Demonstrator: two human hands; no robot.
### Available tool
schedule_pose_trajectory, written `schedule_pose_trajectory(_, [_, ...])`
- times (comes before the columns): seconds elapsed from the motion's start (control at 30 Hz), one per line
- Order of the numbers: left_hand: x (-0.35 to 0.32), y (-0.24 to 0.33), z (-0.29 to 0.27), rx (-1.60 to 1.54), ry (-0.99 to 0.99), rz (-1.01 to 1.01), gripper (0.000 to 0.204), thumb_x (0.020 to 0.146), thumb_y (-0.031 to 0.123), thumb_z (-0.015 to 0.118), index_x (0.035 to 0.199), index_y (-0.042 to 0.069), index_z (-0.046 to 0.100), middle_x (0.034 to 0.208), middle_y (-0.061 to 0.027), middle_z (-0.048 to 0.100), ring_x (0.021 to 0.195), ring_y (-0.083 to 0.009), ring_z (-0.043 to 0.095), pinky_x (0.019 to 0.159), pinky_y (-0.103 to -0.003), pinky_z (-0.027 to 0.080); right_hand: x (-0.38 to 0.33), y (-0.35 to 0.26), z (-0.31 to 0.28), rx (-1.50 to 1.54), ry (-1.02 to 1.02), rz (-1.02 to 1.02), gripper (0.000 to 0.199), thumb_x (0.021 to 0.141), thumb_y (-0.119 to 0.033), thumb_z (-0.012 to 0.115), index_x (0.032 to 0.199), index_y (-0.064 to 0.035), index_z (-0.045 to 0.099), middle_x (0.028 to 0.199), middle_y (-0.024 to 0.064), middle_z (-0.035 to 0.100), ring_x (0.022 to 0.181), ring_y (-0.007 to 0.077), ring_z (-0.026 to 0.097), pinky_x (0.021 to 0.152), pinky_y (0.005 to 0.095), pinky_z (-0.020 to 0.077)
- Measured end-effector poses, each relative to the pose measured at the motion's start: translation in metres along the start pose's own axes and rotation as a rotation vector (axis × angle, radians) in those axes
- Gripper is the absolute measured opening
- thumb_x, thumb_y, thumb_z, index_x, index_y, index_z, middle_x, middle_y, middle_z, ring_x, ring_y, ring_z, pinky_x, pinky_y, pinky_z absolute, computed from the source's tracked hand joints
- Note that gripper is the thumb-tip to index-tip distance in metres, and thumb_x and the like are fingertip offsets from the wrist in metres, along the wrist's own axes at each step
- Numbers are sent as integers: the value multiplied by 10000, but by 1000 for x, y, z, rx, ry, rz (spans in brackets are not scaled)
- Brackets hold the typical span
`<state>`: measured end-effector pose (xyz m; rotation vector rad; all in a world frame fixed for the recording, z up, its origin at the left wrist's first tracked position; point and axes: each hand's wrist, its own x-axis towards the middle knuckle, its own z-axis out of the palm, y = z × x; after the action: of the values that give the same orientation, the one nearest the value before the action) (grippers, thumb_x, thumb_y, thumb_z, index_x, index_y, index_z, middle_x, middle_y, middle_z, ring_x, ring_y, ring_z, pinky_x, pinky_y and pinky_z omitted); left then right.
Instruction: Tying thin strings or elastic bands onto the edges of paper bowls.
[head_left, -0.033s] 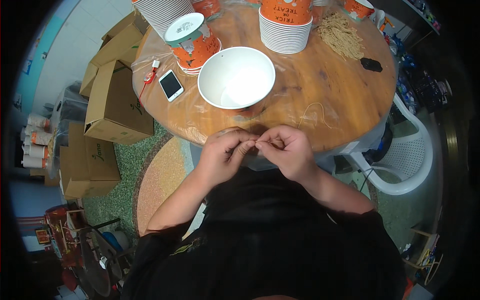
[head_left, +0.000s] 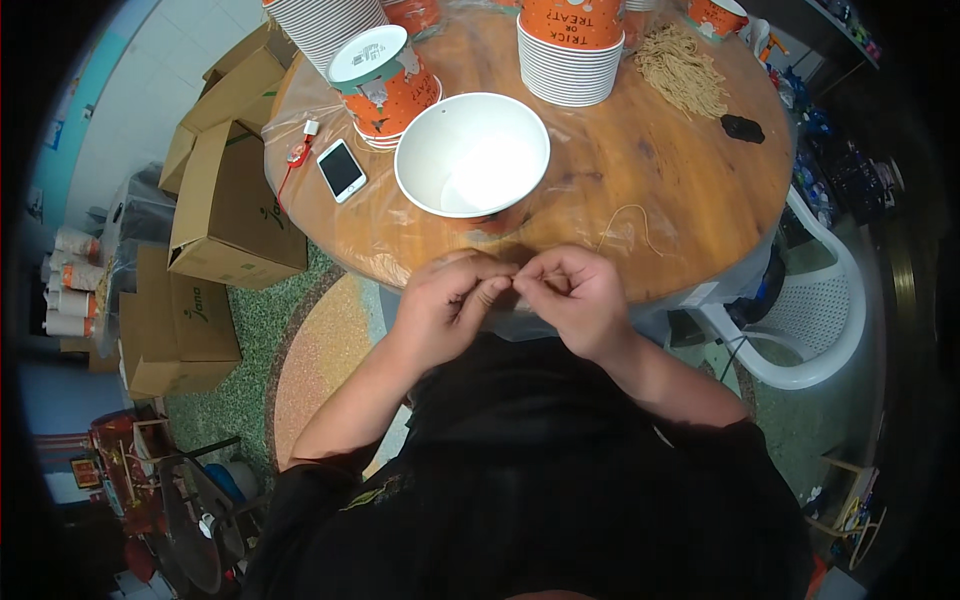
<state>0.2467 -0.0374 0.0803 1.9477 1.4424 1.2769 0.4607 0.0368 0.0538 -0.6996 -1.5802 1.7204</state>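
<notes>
My left hand (head_left: pixel 446 303) and my right hand (head_left: pixel 576 302) meet at the front edge of the round wooden table (head_left: pixel 360 236). Each is closed in a pinch, thumb against fingers, with the fingertips touching or nearly so. Whatever lies between them is too small to make out. Just beyond my hands stands a paper bucket (head_left: pixel 472 155), its white inside facing up and a little orange showing on its outer wall. Past my right hand, a loose piece of thin tan string (head_left: pixel 627 208) curls on the tabletop.
Orange buckets stand upside down in a stack (head_left: pixel 385 95) and in another stack (head_left: pixel 568 75). A phone (head_left: pixel 342 171) and red cable (head_left: pixel 300 152) lie left. A bundle of tan strings (head_left: pixel 682 75) sits near a black item (head_left: pixel 742 129). Cardboard boxes (head_left: pixel 238 215) and a white chair (head_left: pixel 815 300) flank the table.
</notes>
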Motion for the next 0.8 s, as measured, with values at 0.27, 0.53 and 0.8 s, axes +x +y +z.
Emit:
schedule_pose_trajectory(0.27, [88, 16, -53, 361, -127, 110, 248, 1067, 43, 715, 1307, 6, 762, 1133, -150, 780, 1015, -284, 759, 868, -379, 601, 37, 29, 15, 284, 296, -173, 36, 1090, 1, 724, 1106, 19, 697, 1230, 65, 698, 980, 71, 679, 844, 235, 563])
schedule_pose_trajectory(0.53, [113, -1, -52, 252, -493, -182, 247, 1121, 153, 666, 1283, 23, 801, 930, -157, 801, 785, -240, 772, 707, -399, 590, 43, 35, 26, 280, 359, -178, 52, 1089, -32, 744, 1103, 15, 726, 1227, 67, 744, 990, 67, 690, 875, 241, 576])
schedule_pose_trajectory(0.8, [118, -1, -59, 7, -509, -388, 254, 1143, 155, 703, 1296, -32, 782, 1067, -79, 833, 987, -139, 752, 883, -315, 605, 45, 34, 28, 257, 362, -192, 93, 1095, -60, 753, 1129, 24, 731, 1222, 76, 752, 1022, 82, 705, 872, 255, 594])
